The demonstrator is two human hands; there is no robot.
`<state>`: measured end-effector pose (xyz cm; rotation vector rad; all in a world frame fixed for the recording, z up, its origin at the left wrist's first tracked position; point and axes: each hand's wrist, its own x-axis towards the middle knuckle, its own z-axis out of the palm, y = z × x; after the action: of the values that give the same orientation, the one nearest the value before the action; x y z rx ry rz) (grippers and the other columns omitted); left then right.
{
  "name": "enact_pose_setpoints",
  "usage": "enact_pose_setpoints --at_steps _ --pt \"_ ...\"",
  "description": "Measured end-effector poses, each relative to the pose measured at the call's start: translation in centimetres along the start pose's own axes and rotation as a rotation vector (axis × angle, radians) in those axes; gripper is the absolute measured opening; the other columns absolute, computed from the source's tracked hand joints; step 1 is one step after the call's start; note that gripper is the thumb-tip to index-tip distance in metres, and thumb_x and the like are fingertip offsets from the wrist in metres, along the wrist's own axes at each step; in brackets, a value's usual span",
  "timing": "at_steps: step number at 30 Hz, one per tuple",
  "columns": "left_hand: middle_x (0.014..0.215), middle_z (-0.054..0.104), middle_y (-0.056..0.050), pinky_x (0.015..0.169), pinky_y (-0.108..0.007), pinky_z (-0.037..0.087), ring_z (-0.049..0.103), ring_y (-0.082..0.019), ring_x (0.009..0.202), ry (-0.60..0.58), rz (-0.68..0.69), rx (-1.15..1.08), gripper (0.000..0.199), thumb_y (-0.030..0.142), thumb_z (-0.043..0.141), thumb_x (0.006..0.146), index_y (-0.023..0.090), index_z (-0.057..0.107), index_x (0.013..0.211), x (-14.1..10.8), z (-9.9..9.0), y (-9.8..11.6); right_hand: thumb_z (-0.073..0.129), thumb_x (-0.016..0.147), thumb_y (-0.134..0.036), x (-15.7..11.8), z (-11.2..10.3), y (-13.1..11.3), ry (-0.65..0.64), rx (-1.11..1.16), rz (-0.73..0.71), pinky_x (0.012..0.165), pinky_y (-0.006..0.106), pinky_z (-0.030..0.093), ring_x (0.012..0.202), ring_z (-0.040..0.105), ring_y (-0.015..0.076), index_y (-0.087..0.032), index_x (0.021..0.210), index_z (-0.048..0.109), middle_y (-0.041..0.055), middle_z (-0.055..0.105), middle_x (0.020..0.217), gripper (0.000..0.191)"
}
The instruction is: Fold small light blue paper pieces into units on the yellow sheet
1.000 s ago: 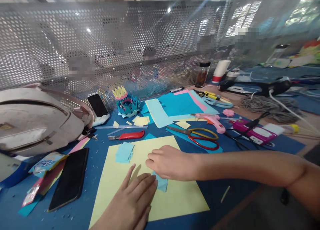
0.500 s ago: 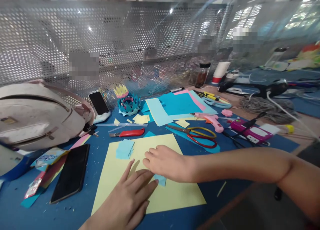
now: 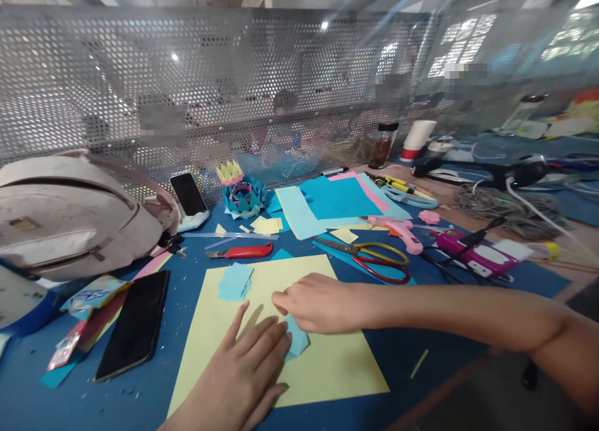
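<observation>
A small light-blue piece of paper (image 3: 298,338) lies on the large pale yellow sheet (image 3: 337,372). My left hand (image 3: 255,362) rests palm down with stretched fingers, its fingertips at the left edge of that piece. Over the piece's upper edge, my right hand (image 3: 311,301) is closed, knuckles up; its curled fingertips are hidden, so whatever is in them does not show. A stack of similar light-blue pieces (image 3: 235,282) sits at the sheet's upper left. Beyond the sheet lie a red utility knife (image 3: 248,251) and scissors (image 3: 381,254) with yellow and red handles.
A black phone (image 3: 133,325) and a pale backpack (image 3: 70,219) are on the left. A blue and yellow paper flower (image 3: 243,197) stands behind. Coloured sheets (image 3: 346,197), a pink glue gun (image 3: 395,228) and a magenta device (image 3: 475,253) lie to the right. A perforated metal screen (image 3: 224,75) closes the back.
My right hand has shifted a little right and up, uncovering more of the light-blue piece. My left hand stays nearly in place. The whole view has shifted slightly.
</observation>
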<state>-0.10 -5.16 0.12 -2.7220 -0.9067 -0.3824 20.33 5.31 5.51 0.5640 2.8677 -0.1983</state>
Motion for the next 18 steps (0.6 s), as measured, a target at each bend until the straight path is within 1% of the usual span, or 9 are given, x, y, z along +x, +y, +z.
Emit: enact_pose_setpoints --at_steps 2,4,6,9,11,14,16,18 --pt "0.135 0.062 -0.007 0.122 -0.051 -0.008 0.053 -0.024 0.126 0.029 0.001 0.064 0.042 0.037 0.048 0.100 0.014 0.057 0.134 0.2 -0.2 0.1 0.057 0.083 -0.013 -0.3 0.1 0.3 -0.003 0.123 0.010 0.048 0.026 0.022 0.063 0.062 0.0181 -0.017 0.107 0.058 0.0028 0.068 0.078 0.024" --pt "0.133 0.063 -0.008 0.122 -0.050 -0.008 0.056 -0.024 0.124 0.026 0.014 0.098 0.042 0.040 0.048 0.101 0.013 0.059 0.132 0.4 -0.5 0.2 0.057 0.084 -0.013 -0.6 0.3 0.7 -0.008 0.264 0.007 0.050 0.025 0.027 0.065 0.061 0.0166 -0.020 0.107 0.059 0.0002 0.067 0.077 0.025" --pt "0.132 0.064 -0.007 0.123 -0.049 -0.006 0.056 -0.024 0.123 0.012 0.018 0.090 0.044 0.042 0.048 0.101 0.015 0.058 0.134 0.5 -0.7 0.2 0.056 0.085 -0.010 -0.9 0.5 1.2 -0.002 0.358 -0.055 0.057 0.024 0.034 0.073 0.062 0.0160 -0.020 0.102 0.062 0.0002 0.068 0.082 0.020" --pt "0.128 0.066 -0.006 0.123 -0.050 -0.004 0.055 -0.024 0.123 -0.002 0.004 0.060 0.050 0.050 0.047 0.100 0.016 0.056 0.136 0.6 -0.4 0.2 0.053 0.090 -0.006 -1.1 0.6 2.2 0.044 0.346 -0.218 0.067 0.024 0.039 0.091 0.062 0.0170 -0.019 0.095 0.066 0.0040 0.066 0.094 0.019" --pt "0.125 0.067 -0.007 0.123 -0.051 -0.004 0.055 -0.025 0.122 0.006 -0.003 0.054 0.057 0.057 0.043 0.098 0.016 0.057 0.135 0.7 -0.1 0.2 0.053 0.094 -0.009 -1.1 0.6 3.0 0.079 0.289 -0.291 0.069 0.024 0.039 0.097 0.059 0.0178 -0.020 0.096 0.067 0.0053 0.063 0.098 0.017" --pt "0.121 0.069 -0.006 0.122 -0.051 -0.007 0.056 -0.025 0.119 0.017 0.000 0.067 0.064 0.064 0.038 0.097 0.017 0.060 0.132 1.1 0.3 0.1 0.055 0.097 -0.016 -0.8 0.7 4.0 0.074 0.246 -0.336 0.066 0.025 0.037 0.095 0.058 0.0176 -0.020 0.095 0.065 0.0050 0.060 0.100 0.011" --pt "0.118 0.070 -0.006 0.121 -0.051 -0.009 0.057 -0.024 0.116 0.018 0.014 0.088 0.066 0.067 0.036 0.096 0.018 0.062 0.130 1.3 0.5 0.0 0.056 0.097 -0.017 -0.4 0.9 4.5 0.043 0.282 -0.360 0.066 0.024 0.038 0.090 0.058 0.0167 -0.019 0.095 0.063 0.0049 0.059 0.100 0.008" --pt "0.115 0.071 -0.005 0.121 -0.053 -0.009 0.058 -0.025 0.114 0.019 0.024 0.109 0.067 0.070 0.036 0.094 0.020 0.063 0.129 1.5 0.7 0.0 0.055 0.097 -0.018 0.0 1.2 5.1 0.025 0.366 -0.393 0.069 0.023 0.039 0.088 0.057 0.0158 -0.018 0.096 0.063 0.0050 0.059 0.098 0.008"
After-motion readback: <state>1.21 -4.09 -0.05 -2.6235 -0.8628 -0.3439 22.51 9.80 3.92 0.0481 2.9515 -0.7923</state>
